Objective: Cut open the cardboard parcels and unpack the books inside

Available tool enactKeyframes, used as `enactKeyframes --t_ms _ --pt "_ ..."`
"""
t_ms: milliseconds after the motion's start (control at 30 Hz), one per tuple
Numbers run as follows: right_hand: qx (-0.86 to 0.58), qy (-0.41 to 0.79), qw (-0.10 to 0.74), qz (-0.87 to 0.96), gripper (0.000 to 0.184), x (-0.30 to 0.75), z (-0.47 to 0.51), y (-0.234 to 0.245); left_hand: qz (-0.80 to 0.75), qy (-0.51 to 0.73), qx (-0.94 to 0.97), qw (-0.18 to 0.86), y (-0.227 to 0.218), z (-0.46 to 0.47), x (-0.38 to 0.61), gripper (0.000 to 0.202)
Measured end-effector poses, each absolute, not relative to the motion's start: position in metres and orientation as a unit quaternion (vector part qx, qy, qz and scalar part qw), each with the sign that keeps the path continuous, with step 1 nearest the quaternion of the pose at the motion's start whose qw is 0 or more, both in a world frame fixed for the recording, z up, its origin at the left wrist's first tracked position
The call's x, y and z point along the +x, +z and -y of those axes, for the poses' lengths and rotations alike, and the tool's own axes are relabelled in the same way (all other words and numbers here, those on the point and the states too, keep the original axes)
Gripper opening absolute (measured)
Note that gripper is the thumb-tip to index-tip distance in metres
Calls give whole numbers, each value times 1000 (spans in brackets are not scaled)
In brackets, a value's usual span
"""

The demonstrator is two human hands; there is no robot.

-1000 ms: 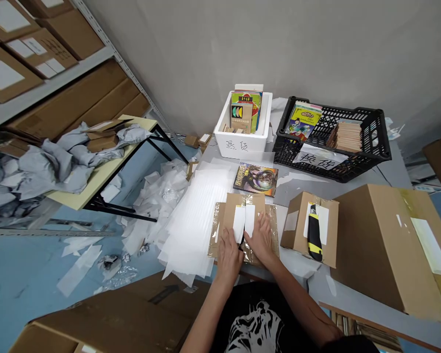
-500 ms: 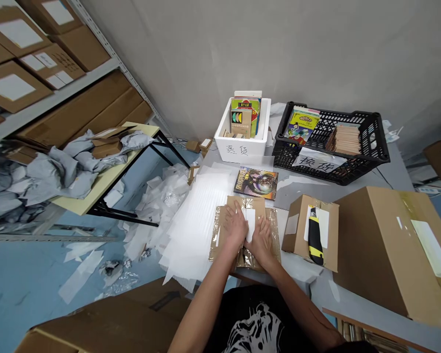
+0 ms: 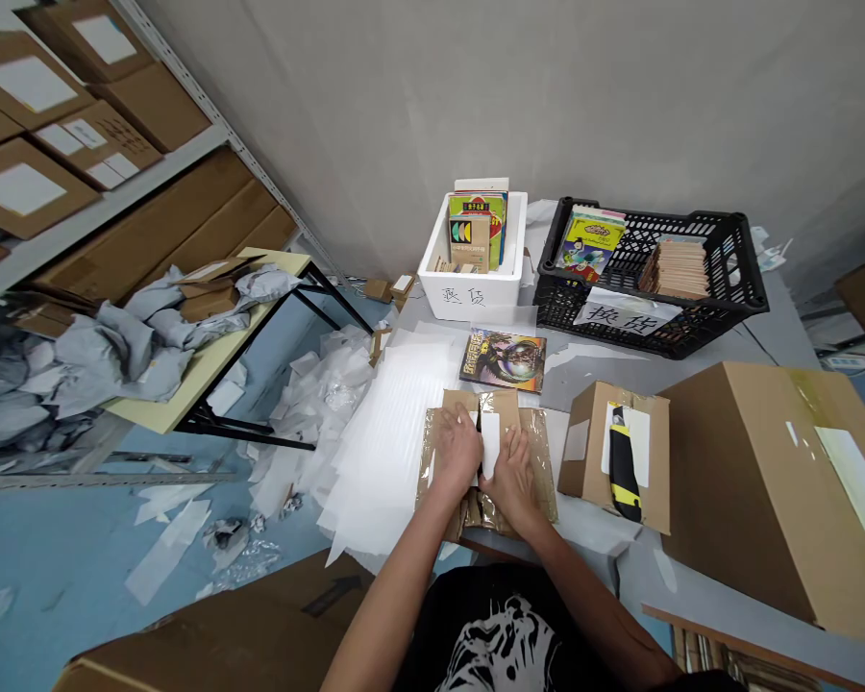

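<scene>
The left hand (image 3: 457, 452) and right hand (image 3: 513, 481) lie spread on a taped cardboard packet (image 3: 537, 461) on the bench (image 3: 583, 370), either side of a white paper strip (image 3: 491, 444). Behind stand a white foam box (image 3: 468, 288) hand-marked 换货 and a black plastic crate (image 3: 742, 259) with a 换货 paper sign (image 3: 624, 310). A yellow-and-black utility knife (image 3: 624, 461) lies on a small carton (image 3: 583, 481).
</scene>
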State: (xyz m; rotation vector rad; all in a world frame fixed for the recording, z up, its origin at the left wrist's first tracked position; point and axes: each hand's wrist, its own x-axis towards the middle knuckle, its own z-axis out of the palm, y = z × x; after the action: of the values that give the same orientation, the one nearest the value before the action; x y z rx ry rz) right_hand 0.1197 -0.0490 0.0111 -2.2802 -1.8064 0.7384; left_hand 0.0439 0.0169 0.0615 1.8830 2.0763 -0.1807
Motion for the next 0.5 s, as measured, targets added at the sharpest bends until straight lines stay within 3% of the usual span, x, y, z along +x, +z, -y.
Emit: enactKeyframes --t_ms 133,500 --pt "-761 240 64 599 95 119 51 10 -750 -76 647 113 62 -15 54 57" --pt "-753 247 48 609 103 121 59 8 -661 -57 705 251 75 -45 1 34"
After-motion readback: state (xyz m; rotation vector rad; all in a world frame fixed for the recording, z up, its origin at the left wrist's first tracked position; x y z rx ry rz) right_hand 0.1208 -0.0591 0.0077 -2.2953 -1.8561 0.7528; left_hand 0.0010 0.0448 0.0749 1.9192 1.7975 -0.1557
